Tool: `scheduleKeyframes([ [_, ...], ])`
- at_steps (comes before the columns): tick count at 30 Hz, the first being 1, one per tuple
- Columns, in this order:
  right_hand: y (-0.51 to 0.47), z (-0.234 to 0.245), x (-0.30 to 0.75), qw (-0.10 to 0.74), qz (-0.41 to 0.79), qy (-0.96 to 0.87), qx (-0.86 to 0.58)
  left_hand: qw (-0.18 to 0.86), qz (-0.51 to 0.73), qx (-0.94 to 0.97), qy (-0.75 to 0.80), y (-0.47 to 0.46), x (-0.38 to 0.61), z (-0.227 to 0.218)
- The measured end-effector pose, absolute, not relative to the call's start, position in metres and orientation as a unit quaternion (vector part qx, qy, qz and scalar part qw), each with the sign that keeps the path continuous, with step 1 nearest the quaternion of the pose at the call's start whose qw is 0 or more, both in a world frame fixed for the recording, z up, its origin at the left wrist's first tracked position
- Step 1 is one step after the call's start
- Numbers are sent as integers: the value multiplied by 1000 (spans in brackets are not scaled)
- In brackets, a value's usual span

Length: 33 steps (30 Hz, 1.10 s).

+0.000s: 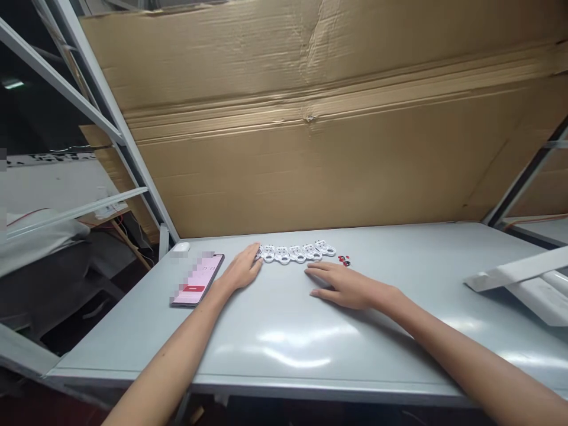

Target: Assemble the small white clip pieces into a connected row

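Observation:
Both of my hands lie flat on a grey table (284,343). My left hand (242,269) rests palm down with fingers stretched out, its fingertips touching the left end of a row of several small white plastic parts (295,253). My right hand (344,285) also lies open, fingers pointing left, just in front of the row's right end. A few tiny red and black pieces (344,260) sit right beside its fingers. Neither hand holds anything.
A phone (197,278) with a lit pink screen lies left of my left hand, and a small white object (181,247) sits behind it. A big cardboard sheet (319,136) stands behind the table. White long pieces (523,278) lie at the right edge. A metal frame (106,112) rises at left.

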State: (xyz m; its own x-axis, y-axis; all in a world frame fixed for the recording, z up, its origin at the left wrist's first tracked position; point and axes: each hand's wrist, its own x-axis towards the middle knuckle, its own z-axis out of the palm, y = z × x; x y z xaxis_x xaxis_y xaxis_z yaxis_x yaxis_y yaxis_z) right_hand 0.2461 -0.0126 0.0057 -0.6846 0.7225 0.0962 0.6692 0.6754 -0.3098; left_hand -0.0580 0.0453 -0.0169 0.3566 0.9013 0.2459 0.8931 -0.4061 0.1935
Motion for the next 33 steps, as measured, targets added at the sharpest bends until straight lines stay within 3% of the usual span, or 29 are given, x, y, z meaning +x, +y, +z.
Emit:
scheduleKeyframes([
  [6,-3,8,256,161,116,-903,-381,1,150,820,552,41,-58,-7],
  [10,16,6,276,230,69,-825,-511,-18,166,800,576,38,-57,1],
  [15,30,4,294,217,58,-763,-606,-37,237,790,564,25,-41,9],
  [17,32,3,296,211,79,-759,-611,2,257,826,502,16,-30,10],
  [21,37,-3,297,216,113,-755,-609,77,183,903,381,-3,-8,7],
  [33,41,-10,293,234,156,-736,-616,60,126,928,346,-5,-15,15],
])
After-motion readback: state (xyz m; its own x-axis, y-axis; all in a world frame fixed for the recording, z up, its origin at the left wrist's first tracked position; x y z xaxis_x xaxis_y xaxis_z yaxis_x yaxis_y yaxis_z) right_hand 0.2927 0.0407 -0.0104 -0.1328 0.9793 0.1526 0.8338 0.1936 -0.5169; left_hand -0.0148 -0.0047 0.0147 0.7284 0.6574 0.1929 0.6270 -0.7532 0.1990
